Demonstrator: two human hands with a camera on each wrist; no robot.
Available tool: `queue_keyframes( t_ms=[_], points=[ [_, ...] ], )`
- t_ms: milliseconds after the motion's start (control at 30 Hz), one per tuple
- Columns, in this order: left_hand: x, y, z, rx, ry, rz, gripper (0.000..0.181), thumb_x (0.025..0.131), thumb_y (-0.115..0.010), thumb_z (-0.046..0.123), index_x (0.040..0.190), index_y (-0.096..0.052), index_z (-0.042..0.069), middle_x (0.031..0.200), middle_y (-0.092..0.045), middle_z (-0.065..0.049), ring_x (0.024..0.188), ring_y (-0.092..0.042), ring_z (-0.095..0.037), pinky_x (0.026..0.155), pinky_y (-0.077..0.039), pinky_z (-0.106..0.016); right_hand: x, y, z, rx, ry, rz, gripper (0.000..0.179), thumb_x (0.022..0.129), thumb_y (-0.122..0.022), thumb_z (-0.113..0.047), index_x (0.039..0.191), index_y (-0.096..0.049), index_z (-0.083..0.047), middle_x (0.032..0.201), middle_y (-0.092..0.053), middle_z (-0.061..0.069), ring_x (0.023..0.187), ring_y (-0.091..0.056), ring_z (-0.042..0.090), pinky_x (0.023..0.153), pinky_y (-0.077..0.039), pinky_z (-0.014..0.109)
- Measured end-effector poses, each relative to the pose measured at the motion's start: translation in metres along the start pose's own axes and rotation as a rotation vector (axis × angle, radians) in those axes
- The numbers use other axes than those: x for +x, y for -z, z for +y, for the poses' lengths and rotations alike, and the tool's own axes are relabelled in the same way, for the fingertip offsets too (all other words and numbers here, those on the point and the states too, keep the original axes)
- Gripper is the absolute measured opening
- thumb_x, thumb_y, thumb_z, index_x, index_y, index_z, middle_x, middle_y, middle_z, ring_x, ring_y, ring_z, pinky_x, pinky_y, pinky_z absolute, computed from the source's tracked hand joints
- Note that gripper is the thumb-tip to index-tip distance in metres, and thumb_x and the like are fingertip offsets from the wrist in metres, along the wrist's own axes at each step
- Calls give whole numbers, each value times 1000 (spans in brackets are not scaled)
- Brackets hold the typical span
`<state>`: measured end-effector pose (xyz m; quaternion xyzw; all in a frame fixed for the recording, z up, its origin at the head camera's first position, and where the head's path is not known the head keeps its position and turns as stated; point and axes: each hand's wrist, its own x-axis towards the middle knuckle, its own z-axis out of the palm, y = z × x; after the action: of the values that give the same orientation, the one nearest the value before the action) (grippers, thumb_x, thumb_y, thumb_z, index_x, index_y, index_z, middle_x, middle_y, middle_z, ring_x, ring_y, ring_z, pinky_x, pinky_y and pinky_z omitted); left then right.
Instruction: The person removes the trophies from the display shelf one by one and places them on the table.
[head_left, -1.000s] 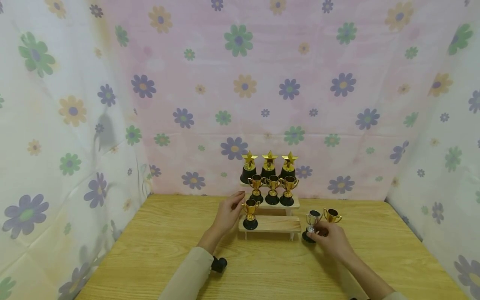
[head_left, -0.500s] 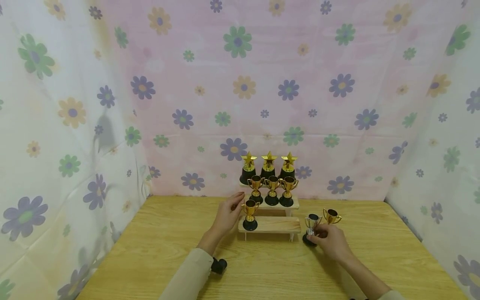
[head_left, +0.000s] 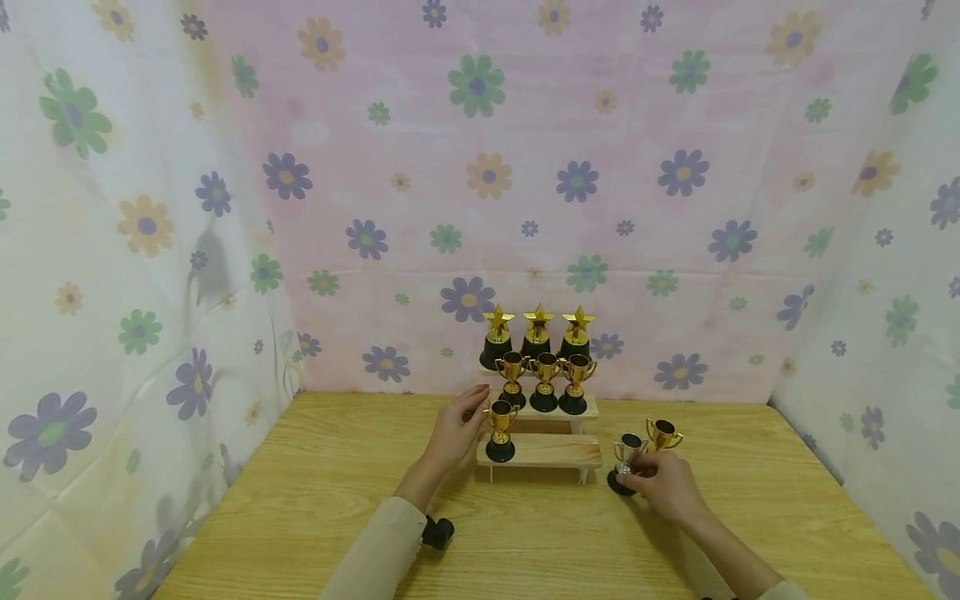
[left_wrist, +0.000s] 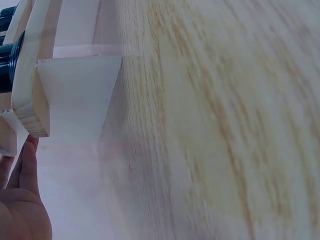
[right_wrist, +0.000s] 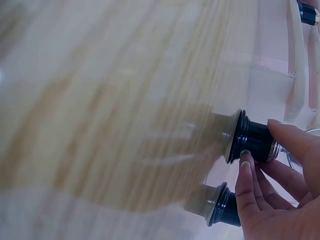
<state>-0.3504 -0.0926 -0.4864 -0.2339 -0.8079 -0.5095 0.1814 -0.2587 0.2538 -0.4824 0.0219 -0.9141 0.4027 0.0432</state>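
My right hand (head_left: 667, 486) pinches a small silver trophy cup (head_left: 628, 450) by its lower part, just right of the wooden step stand (head_left: 558, 450). In the right wrist view its black base (right_wrist: 255, 141) is close over the tabletop, thumb on one side and fingers on the other. A gold trophy cup (head_left: 664, 433) stands right behind that hand, partly hidden. My left hand (head_left: 453, 429) is at the stand's left side, fingers extended. In the left wrist view its fingertips (left_wrist: 31, 145) reach up to the end of a step. Another gold cup (head_left: 501, 429) stands on the lowest step's left end.
Three gold cups (head_left: 545, 379) line the middle step, and three star trophies (head_left: 537, 333) the top one. The wooden table (head_left: 337, 467) runs back to a flowered cloth (head_left: 420, 317), with cloth at both sides too. A black device (head_left: 438, 531) is at the left wrist.
The silver cup has shifted slightly toward the front of the table with my right hand, tilting a little on the way. My left hand stays where it was.
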Motion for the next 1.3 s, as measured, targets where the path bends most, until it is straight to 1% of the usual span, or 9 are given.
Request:
queue_keyframes(
  t_ms=[233, 500, 767, 967, 1100, 1167, 1300],
  points=[
    [-1, 0, 1, 14, 3, -3, 33, 103, -59, 4, 133, -63, -9, 143, -58, -22, 127, -60, -36, 95, -56, -43, 0, 0, 2, -5, -5, 4, 14, 84, -84, -12, 92, -79, -2, 88, -76, 5, 77, -69, 17, 60, -56, 30],
    [0, 1, 1, 13, 10, -5, 33, 103, -60, 2, 134, -63, -9, 144, -58, -22, 129, -59, -37, 96, -56, -44, 1, 0, 3, 2, -8, -6, 14, 85, -83, -12, 93, -79, -2, 89, -76, 5, 79, -69, 17, 61, -56, 31],
    [1, 1, 2, 2, 13, -9, 33, 103, -59, 3, 134, -62, -10, 144, -57, -21, 129, -59, -37, 97, -56, -44, 0, 1, 4, 19, 13, -19, 16, 84, -83, -10, 96, -78, 0, 89, -75, 5, 79, -70, 18, 63, -57, 30],
    [0, 1, 2, 5, 11, -15, 34, 104, -58, 3, 134, -61, -11, 144, -57, -22, 129, -59, -38, 97, -55, -44, -5, 6, 4, 8, 18, -25, 29, 82, -85, -10, 105, -75, 4, 96, -76, 9, 83, -72, 21, 72, -60, 34],
    [0, 1, 1, 3, 6, -11, 33, 104, -58, 3, 134, -62, -11, 144, -58, -22, 129, -59, -38, 97, -55, -45, -9, 11, 1, -6, 24, -27, 39, 83, -85, -14, 112, -72, 8, 104, -75, 17, 89, -73, 27, 77, -61, 41],
    [0, 1, 0, 3, 5, -9, 33, 104, -59, 3, 134, -62, -10, 144, -58, -21, 128, -59, -38, 96, -56, -44, -12, 14, 0, -19, 17, -32, 43, 83, -85, -17, 114, -71, 10, 107, -73, 20, 90, -72, 29, 78, -61, 43],
    [0, 1, 0, 9, -3, -6, 33, 104, -60, 5, 134, -64, -8, 143, -58, -21, 127, -61, -37, 94, -57, -43, -17, 19, -2, -50, -19, -44, 46, 85, -85, -23, 116, -70, 8, 108, -73, 17, 89, -70, 25, 75, -60, 39]
  ],
)
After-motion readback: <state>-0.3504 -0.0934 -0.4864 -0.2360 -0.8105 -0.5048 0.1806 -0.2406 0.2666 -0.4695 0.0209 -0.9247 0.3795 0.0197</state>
